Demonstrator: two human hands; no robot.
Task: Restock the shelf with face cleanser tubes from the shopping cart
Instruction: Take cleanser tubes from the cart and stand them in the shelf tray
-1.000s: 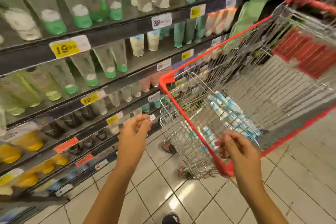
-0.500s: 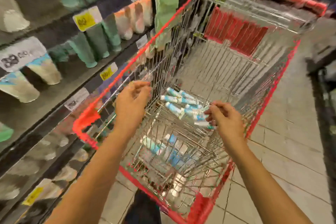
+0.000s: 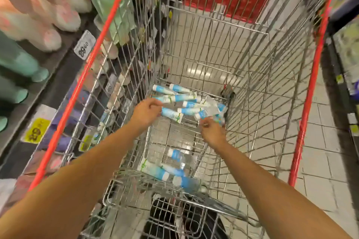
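In the blurred red-rimmed wire cart (image 3: 84, 72), the left hand (image 3: 146, 111) grasps a glossy white-and-blue plastic tube (image 3: 172, 116), one end hidden; the right hand (image 3: 212, 131) beside it has an unreadable grip.

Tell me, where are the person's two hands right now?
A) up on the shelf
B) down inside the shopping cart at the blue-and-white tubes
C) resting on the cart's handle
B: the left hand and the right hand both reach down into the shopping cart, at the pile of blue-and-white tubes.
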